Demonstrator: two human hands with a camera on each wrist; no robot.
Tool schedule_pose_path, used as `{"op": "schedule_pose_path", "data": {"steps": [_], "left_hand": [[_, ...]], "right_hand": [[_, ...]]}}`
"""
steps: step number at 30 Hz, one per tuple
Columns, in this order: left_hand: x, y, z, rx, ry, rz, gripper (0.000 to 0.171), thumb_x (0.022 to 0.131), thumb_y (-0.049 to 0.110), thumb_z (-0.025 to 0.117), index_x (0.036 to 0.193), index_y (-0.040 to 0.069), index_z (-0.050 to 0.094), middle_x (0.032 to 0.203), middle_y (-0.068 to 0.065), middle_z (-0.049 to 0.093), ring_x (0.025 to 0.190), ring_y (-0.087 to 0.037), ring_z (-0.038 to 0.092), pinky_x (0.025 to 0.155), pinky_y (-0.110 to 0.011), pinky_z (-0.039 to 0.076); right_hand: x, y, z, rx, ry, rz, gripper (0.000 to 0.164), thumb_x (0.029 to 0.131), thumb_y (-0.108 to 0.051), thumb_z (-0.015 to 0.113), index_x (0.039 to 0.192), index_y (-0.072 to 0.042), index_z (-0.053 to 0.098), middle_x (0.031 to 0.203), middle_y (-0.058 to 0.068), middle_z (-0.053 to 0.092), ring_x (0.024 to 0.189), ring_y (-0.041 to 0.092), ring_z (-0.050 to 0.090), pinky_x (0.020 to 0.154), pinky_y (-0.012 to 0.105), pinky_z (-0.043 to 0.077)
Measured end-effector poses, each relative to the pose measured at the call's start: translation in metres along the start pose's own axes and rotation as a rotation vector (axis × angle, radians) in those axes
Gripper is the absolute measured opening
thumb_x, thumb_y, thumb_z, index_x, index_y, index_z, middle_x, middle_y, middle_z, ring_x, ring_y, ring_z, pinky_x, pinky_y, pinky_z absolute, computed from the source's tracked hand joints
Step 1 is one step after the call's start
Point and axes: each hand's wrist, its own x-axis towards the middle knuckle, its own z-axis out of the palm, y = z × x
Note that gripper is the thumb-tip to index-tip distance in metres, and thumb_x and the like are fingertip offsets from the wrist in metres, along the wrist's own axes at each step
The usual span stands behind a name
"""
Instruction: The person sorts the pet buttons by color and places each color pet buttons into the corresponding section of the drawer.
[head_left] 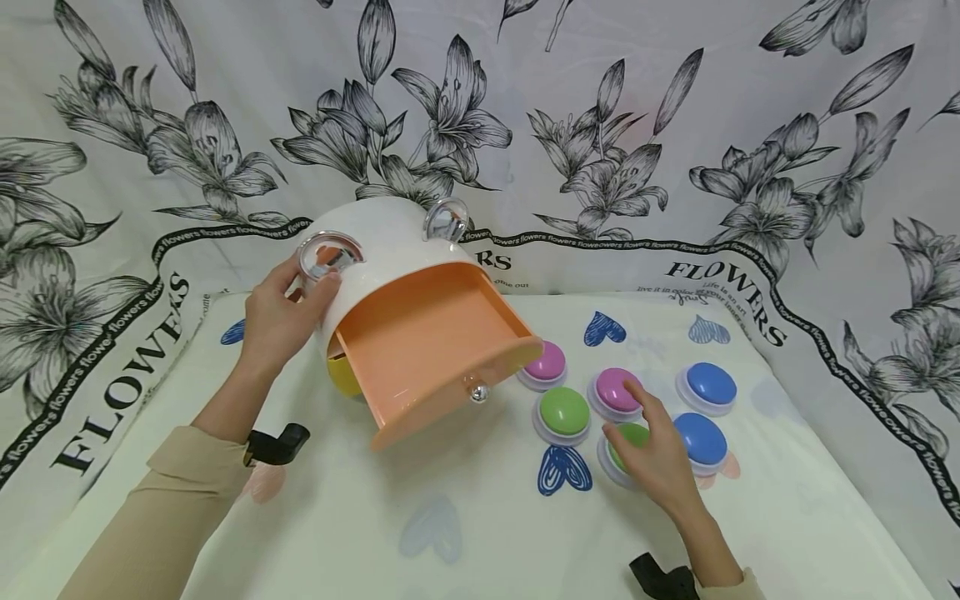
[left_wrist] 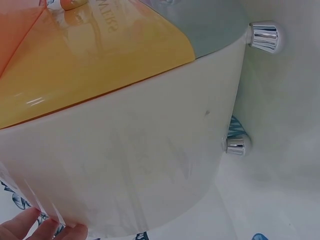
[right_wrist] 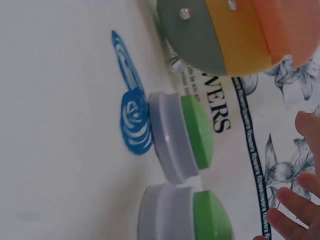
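Note:
In the head view, a white mini drawer cabinet (head_left: 378,225) with rounded sides is tilted above the table. Its peach-orange drawer (head_left: 435,342), fitted with a small silver knob, is pulled out and bare inside. My left hand (head_left: 281,317) grips the cabinet's upper left edge beside a chrome ring. A yellow drawer front (left_wrist: 100,65) and a grey-green one (left_wrist: 215,25) show in the left wrist view. Over the round push buttons hovers my right hand (head_left: 660,458), fingers spread and holding nothing. It partly covers a green button (head_left: 630,442); the right wrist view shows the hand apart from the buttons.
Near the right hand stand another green button (head_left: 564,412), two pink buttons, one being this pink button (head_left: 618,390), and two blue buttons, including this blue button (head_left: 701,439). A flower-printed cloth (head_left: 570,192) hangs behind the heart-patterned table cover (head_left: 337,517).

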Motion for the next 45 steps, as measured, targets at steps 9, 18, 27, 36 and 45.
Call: {"op": "schedule_pose_path", "data": {"steps": [9, 18, 27, 36, 45], "left_hand": [[0.001, 0.002, 0.001, -0.004, -0.005, 0.001, 0.062, 0.086, 0.048, 0.056, 0.136, 0.012, 0.046, 0.143, -0.007, 0.040, 0.133, -0.026, 0.035, 0.103, -0.048, 0.037], [0.001, 0.001, 0.001, -0.009, -0.005, 0.010, 0.062, 0.086, 0.047, 0.056, 0.136, 0.012, 0.045, 0.143, -0.007, 0.040, 0.133, -0.025, 0.034, 0.103, -0.048, 0.036], [0.000, 0.001, 0.000, -0.013, 0.000, 0.029, 0.061, 0.087, 0.045, 0.056, 0.136, 0.011, 0.046, 0.142, -0.009, 0.040, 0.132, -0.027, 0.035, 0.103, -0.050, 0.035], [-0.001, 0.001, 0.000, -0.008, 0.003, 0.018, 0.062, 0.087, 0.046, 0.056, 0.136, 0.010, 0.045, 0.143, -0.009, 0.040, 0.132, -0.028, 0.035, 0.103, -0.050, 0.036], [-0.001, 0.001, -0.001, -0.003, 0.002, 0.012, 0.062, 0.087, 0.046, 0.056, 0.136, 0.011, 0.045, 0.143, -0.009, 0.040, 0.132, -0.028, 0.035, 0.103, -0.050, 0.036]], "right_hand": [[-0.019, 0.030, -0.002, -0.069, -0.035, 0.027, 0.074, 0.078, -0.023, 0.073, 0.140, -0.005, 0.037, 0.138, 0.018, 0.043, 0.126, 0.040, 0.037, 0.100, 0.057, 0.032], [-0.028, 0.044, -0.001, -0.124, -0.071, 0.047, 0.078, 0.078, -0.028, 0.073, 0.140, -0.004, 0.034, 0.134, 0.020, 0.044, 0.117, 0.037, 0.046, 0.093, 0.054, 0.040], [-0.030, 0.050, 0.002, -0.129, -0.098, 0.024, 0.081, 0.075, -0.026, 0.076, 0.138, 0.005, 0.034, 0.130, 0.025, 0.045, 0.112, 0.039, 0.049, 0.091, 0.054, 0.042], [-0.028, 0.047, 0.002, -0.148, -0.135, 0.086, 0.080, 0.075, -0.032, 0.075, 0.134, 0.007, 0.036, 0.124, 0.027, 0.049, 0.107, 0.040, 0.053, 0.090, 0.054, 0.044], [-0.027, 0.046, 0.000, -0.175, -0.115, 0.079, 0.080, 0.072, -0.033, 0.078, 0.131, 0.006, 0.041, 0.120, 0.025, 0.053, 0.104, 0.037, 0.055, 0.086, 0.052, 0.047]]}}
